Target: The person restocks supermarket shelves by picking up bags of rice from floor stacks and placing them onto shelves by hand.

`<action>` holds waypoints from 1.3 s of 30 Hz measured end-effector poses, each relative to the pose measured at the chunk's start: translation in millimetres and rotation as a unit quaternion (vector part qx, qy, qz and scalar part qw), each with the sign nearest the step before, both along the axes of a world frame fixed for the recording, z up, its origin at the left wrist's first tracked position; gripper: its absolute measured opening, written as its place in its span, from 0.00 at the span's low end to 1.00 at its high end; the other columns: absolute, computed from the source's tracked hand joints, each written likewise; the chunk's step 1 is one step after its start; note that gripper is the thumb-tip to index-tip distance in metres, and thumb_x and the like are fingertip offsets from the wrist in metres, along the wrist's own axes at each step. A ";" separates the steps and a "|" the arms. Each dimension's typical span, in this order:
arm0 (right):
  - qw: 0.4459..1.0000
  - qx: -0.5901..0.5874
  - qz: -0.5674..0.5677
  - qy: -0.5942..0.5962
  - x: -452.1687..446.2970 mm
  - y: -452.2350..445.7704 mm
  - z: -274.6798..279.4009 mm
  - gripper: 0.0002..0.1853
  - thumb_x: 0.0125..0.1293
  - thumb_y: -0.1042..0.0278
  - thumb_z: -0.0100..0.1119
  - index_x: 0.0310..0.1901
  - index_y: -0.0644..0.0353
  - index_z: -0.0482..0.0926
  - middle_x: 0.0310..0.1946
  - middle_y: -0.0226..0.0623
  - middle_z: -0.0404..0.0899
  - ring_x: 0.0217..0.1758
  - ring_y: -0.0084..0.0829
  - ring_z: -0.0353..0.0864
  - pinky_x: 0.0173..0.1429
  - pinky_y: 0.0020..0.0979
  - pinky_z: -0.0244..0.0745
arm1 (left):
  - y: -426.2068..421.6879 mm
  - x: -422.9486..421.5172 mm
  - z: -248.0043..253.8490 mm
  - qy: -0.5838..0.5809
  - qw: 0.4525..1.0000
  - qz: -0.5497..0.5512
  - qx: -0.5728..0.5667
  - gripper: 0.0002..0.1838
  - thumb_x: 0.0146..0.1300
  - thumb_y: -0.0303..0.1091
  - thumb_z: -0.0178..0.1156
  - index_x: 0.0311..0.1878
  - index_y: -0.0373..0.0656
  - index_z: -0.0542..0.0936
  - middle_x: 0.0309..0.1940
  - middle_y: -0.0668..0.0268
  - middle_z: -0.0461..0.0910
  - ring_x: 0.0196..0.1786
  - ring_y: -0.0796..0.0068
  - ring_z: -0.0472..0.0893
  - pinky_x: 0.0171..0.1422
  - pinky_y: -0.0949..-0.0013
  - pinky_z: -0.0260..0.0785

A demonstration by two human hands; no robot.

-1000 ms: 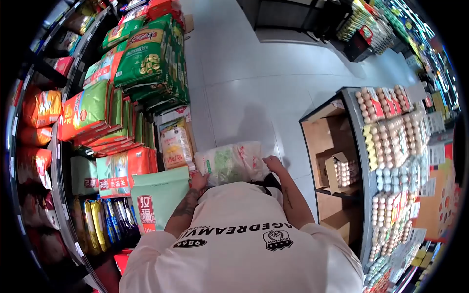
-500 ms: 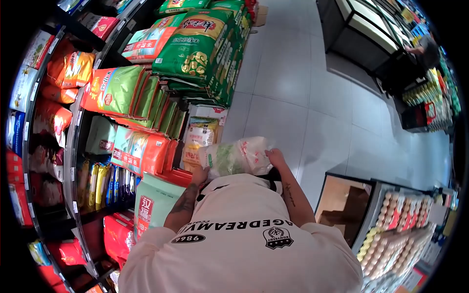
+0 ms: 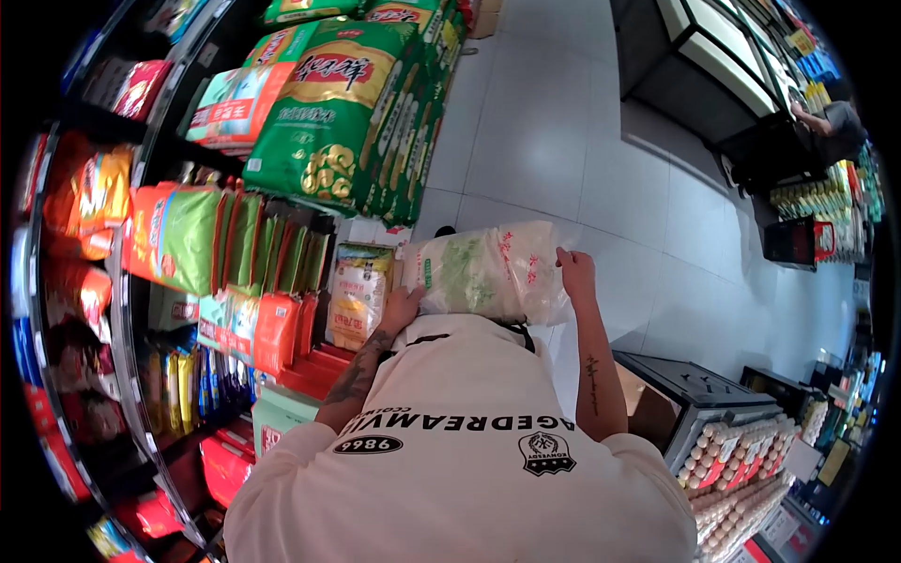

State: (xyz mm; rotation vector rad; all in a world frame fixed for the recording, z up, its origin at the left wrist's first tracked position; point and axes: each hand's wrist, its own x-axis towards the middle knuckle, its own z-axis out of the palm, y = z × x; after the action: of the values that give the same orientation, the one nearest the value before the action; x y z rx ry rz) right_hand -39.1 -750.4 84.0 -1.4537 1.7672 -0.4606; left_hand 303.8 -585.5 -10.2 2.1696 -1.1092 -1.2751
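A plastic bag with green and red print point(image 3: 479, 272) lies crosswise in front of my body. My left hand point(image 3: 404, 308) is closed at the bag's left end. On its right end, the fingers of my right hand point(image 3: 574, 266) pinch the clear plastic edge. Just left of my left hand stands a yellow and white bag point(image 3: 360, 293). Further left are green and orange bags point(image 3: 178, 239) in a row, and beyond them a tall stack of large green bags point(image 3: 324, 122).
Shelves with packaged goods point(image 3: 94, 281) run along the left side. Egg trays point(image 3: 737, 455) are stacked on a stand at the lower right. A person in dark clothing point(image 3: 835, 129) is at the upper right, near a black display case point(image 3: 699, 66). Grey tiled floor point(image 3: 526, 122) runs ahead.
The view has shifted along the aisle. The held bag is now raised higher and spread wider, with my right hand further out to the right. The person at the upper right has come into view.
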 end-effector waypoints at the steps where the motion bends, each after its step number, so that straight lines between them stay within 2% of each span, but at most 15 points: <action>1: 1.000 0.001 -0.011 0.008 -0.2 -11.5 -0.5 0.23 0.58 0.52 0.53 0.22 0.67 0.79 0.20 0.52 0.76 0.27 0.49 0.77 0.34 0.41 0.68 | -25.6 3.1 -10.2 -0.005 1.000 -0.022 -0.006 0.31 0.62 0.53 0.51 0.30 0.24 0.76 0.26 0.39 0.76 0.34 0.45 0.79 0.40 0.53 0.68; 4: 0.996 -0.027 -0.053 0.061 -7.7 -30.5 -33.1 0.23 0.57 0.51 0.53 0.22 0.68 0.78 0.19 0.52 0.75 0.27 0.50 0.76 0.34 0.42 0.67 | -104.3 19.0 -2.1 -0.035 0.994 -0.101 -0.015 0.29 0.61 0.52 0.51 0.34 0.27 0.78 0.29 0.38 0.77 0.37 0.43 0.78 0.42 0.51 0.68; 6: 0.993 -0.068 -0.077 0.051 -20.0 -40.4 -57.6 0.20 0.57 0.55 0.54 0.22 0.68 0.78 0.16 0.49 0.74 0.22 0.35 0.73 0.31 0.37 0.66 | -158.6 22.8 23.2 -0.060 0.988 -0.138 -0.026 0.28 0.61 0.52 0.52 0.36 0.29 0.79 0.31 0.38 0.77 0.39 0.42 0.78 0.44 0.50 0.68; 8: 0.992 -0.028 -0.110 0.047 -8.7 -70.1 -31.5 0.20 0.57 0.55 0.55 0.22 0.69 0.77 0.16 0.49 0.74 0.23 0.36 0.74 0.32 0.37 0.67 | -193.7 35.3 -0.2 -0.069 0.984 -0.163 -0.009 0.25 0.62 0.50 0.52 0.38 0.31 0.78 0.33 0.42 0.78 0.42 0.52 0.79 0.47 0.52 0.67; 10: 0.993 -0.034 -0.114 0.021 6.4 -115.5 -17.9 0.21 0.56 0.55 0.55 0.24 0.70 0.77 0.22 0.56 0.75 0.29 0.46 0.75 0.36 0.42 0.66 | -219.1 41.2 -38.6 0.021 0.978 -0.093 -0.186 0.27 0.61 0.53 0.51 0.36 0.32 0.79 0.32 0.40 0.77 0.41 0.41 0.77 0.47 0.50 0.68; 11: 0.993 -0.014 -0.117 0.011 11.5 -107.9 -19.8 0.21 0.56 0.54 0.55 0.24 0.71 0.77 0.24 0.59 0.75 0.31 0.51 0.75 0.38 0.45 0.66 | -234.7 50.4 -25.6 0.000 0.988 -0.152 -0.008 0.26 0.61 0.53 0.51 0.38 0.34 0.80 0.32 0.41 0.78 0.40 0.41 0.77 0.47 0.51 0.68; 14: 0.993 -0.043 -0.045 0.104 23.9 -121.3 -58.9 0.22 0.56 0.55 0.56 0.25 0.73 0.77 0.25 0.59 0.75 0.32 0.49 0.76 0.39 0.43 0.67 | -244.7 54.4 -26.8 -0.032 0.994 -0.055 -0.092 0.27 0.60 0.53 0.52 0.36 0.32 0.79 0.32 0.42 0.78 0.40 0.41 0.77 0.46 0.51 0.68; 15: 0.996 -0.048 -0.032 0.065 26.9 -136.8 -67.1 0.20 0.56 0.56 0.57 0.24 0.70 0.76 0.21 0.51 0.75 0.27 0.40 0.74 0.34 0.39 0.66 | -248.2 60.9 -26.6 -0.036 0.997 -0.041 -0.055 0.28 0.60 0.54 0.52 0.36 0.31 0.79 0.33 0.41 0.78 0.40 0.42 0.77 0.47 0.51 0.68; 16: 0.998 -0.046 -0.015 0.028 27.8 -145.7 -71.2 0.18 0.56 0.57 0.58 0.24 0.68 0.76 0.17 0.43 0.74 0.21 0.31 0.72 0.29 0.36 0.66 | -239.3 66.4 -30.3 -0.037 0.999 -0.026 -0.013 0.29 0.60 0.54 0.52 0.36 0.30 0.79 0.34 0.41 0.78 0.41 0.43 0.77 0.48 0.51 0.68; 21: 0.991 0.002 0.133 0.001 71.2 -210.8 -74.4 0.17 0.55 0.57 0.59 0.24 0.66 0.76 0.15 0.36 0.72 0.18 0.27 0.70 0.24 0.32 0.64 | -178.3 68.4 -36.8 -0.021 0.991 0.132 0.028 0.30 0.60 0.56 0.51 0.37 0.29 0.78 0.37 0.42 0.78 0.43 0.45 0.77 0.50 0.53 0.67; 26: 0.947 0.057 0.314 -0.025 128.3 -232.9 -76.8 0.16 0.55 0.58 0.60 0.25 0.66 0.76 0.14 0.34 0.71 0.16 0.26 0.68 0.21 0.31 0.62 | -86.3 20.7 -33.0 -0.030 0.952 0.301 0.045 0.29 0.60 0.55 0.49 0.38 0.31 0.79 0.38 0.43 0.78 0.44 0.45 0.77 0.52 0.52 0.67; 32: 0.832 0.072 0.550 -0.005 180.6 -215.4 -134.5 0.15 0.56 0.59 0.60 0.27 0.66 0.77 0.15 0.34 0.71 0.16 0.26 0.68 0.21 0.29 0.61 | 13.5 -85.8 -16.0 -0.038 0.862 0.500 0.072 0.28 0.59 0.54 0.50 0.37 0.32 0.79 0.38 0.43 0.78 0.43 0.44 0.77 0.51 0.52 0.68; 33: 0.830 0.108 0.547 -0.013 185.9 -196.1 -128.4 0.16 0.55 0.59 0.60 0.26 0.68 0.78 0.16 0.38 0.73 0.18 0.30 0.71 0.24 0.32 0.64 | 30.2 -106.9 -19.7 -0.037 0.847 0.524 0.086 0.28 0.59 0.54 0.50 0.36 0.32 0.79 0.38 0.43 0.78 0.43 0.44 0.77 0.51 0.52 0.68; 37: 0.725 -0.044 0.686 0.041 223.1 -119.4 -99.2 0.17 0.52 0.59 0.60 0.24 0.70 0.79 0.20 0.46 0.78 0.23 0.37 0.75 0.33 0.37 0.68 | 88.5 -171.5 -5.3 -0.039 0.762 0.636 0.118 0.28 0.60 0.54 0.49 0.35 0.33 0.79 0.37 0.43 0.78 0.42 0.46 0.77 0.48 0.51 0.68; 39: 0.706 -0.041 0.707 -0.006 247.6 -90.0 -73.3 0.17 0.52 0.59 0.60 0.24 0.70 0.79 0.19 0.45 0.77 0.22 0.35 0.75 0.33 0.37 0.68 | 103.5 -195.8 21.1 -0.087 0.706 0.696 0.097 0.28 0.61 0.53 0.50 0.33 0.31 0.79 0.32 0.44 0.78 0.39 0.46 0.78 0.45 0.51 0.69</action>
State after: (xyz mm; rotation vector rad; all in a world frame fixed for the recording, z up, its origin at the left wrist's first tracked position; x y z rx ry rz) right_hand 208.4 -840.3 10.6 -2.3197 0.1969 0.2990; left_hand 108.0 -482.0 10.8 2.2874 0.7435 -0.4077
